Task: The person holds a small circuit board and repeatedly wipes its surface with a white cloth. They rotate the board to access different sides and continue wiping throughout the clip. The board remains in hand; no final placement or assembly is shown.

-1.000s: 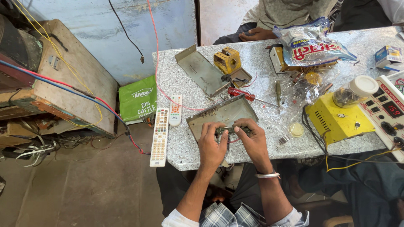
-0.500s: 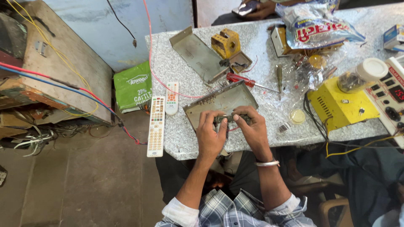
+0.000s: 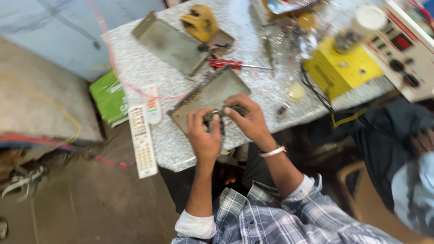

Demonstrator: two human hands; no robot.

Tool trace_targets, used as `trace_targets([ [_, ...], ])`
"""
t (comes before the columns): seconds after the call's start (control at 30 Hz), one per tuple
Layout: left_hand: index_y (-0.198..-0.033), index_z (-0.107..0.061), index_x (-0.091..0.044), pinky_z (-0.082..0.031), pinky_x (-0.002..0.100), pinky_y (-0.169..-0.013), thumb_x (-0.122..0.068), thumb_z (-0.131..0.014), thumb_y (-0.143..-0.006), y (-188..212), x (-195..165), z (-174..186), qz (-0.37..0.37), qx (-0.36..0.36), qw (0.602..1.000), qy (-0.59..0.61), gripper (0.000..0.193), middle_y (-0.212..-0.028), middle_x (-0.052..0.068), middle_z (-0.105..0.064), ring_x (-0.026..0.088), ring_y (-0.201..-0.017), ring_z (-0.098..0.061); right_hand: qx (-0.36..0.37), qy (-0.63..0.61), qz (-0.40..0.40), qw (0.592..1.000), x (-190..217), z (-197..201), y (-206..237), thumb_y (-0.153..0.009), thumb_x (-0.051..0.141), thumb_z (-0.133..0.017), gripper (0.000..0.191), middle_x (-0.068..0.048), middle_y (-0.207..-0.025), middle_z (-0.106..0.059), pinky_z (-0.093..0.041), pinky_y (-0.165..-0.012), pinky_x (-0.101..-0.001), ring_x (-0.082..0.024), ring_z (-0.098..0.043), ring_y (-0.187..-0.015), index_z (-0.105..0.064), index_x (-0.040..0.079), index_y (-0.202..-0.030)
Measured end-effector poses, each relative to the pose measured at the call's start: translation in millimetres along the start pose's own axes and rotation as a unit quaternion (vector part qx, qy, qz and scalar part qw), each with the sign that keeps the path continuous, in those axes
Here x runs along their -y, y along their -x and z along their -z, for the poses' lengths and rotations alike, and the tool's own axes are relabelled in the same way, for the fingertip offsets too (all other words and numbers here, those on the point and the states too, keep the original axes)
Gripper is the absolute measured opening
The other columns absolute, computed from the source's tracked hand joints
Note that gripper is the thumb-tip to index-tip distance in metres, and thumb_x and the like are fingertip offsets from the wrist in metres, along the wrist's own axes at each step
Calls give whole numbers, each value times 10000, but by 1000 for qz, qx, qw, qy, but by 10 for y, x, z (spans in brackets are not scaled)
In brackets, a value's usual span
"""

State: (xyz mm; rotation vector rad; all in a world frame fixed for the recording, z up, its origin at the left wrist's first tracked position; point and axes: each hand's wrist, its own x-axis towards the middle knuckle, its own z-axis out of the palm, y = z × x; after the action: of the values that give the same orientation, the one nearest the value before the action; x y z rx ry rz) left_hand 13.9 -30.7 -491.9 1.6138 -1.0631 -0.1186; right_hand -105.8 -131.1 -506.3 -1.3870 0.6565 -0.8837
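One view only, from the person's head, looking steeply down over the near edge of the speckled stone counter (image 3: pixel 135 68). It sits close above both hands, left hand (image 3: pixel 204 135) and right hand (image 3: pixel 249 119), which meet near frame centre. The counter runs tilted from upper left to right; the concrete floor (image 3: pixel 90 212) fills the lower left. The picture is blurred.

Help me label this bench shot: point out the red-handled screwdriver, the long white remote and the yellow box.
red-handled screwdriver (image 3: pixel 224 63), head view, on its red handle.
long white remote (image 3: pixel 142 140), head view, middle of its button face.
yellow box (image 3: pixel 343 72), head view, on its bare top face.
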Motion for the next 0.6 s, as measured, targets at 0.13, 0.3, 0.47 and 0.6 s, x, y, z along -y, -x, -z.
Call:
trace_targets([
  [0.13, -1096, -677, -36, -509, 422, -889, -120, -726, -934, 23, 23, -180, 0, 14, 1000, -8, 189, -1098, 147, -617, 317, -1032, -627, -3, 105, 112, 988, -3, 187, 1, -943, 94, -740, 128, -68, -1087, -688, -537, -926, -318, -165, -664, -1037, -697, 21, -1039],
  [0.3, -1132, -668, -18, -515, 429, -918, -145, -727, -975, 79, 29, -318, -16, 20, 1000, -16, 210, -1117, 137, -602, 315, -1072, -624, 2, 99, 124, 987, 63, 338, 17, -954, 104, -730, 115, -55, -1075, -687, -544, -918, -323, -162, -669, -1019, -704, 35, -1041],
  [0.47, -1129, -669, -18, -534, 420, -902, -162, -733, -985, 99, 26, -372, -1, 23, 1000, -17, 213, -1118, 137, -596, 300, -1063, -636, 8, 91, 91, 992, 101, 382, 22, -958, 144, -737, 123, -43, -1052, -678, -552, -824, -296, -140, -664, -938, -717, 50, -1033],
  [0.6, -1131, -668, -12, -532, 421, -890, -161, -735, -980, 95, 30, -371, -2, 23, 1000, -20, 223, -1106, 136, -602, 299, -1049, -638, 7, 103, 111, 988, 76, 382, 14, -964, 144, -736, 122, -43, -1056, -683, -551, -849, -300, -144, -667, -962, -717, 48, -1037],
])
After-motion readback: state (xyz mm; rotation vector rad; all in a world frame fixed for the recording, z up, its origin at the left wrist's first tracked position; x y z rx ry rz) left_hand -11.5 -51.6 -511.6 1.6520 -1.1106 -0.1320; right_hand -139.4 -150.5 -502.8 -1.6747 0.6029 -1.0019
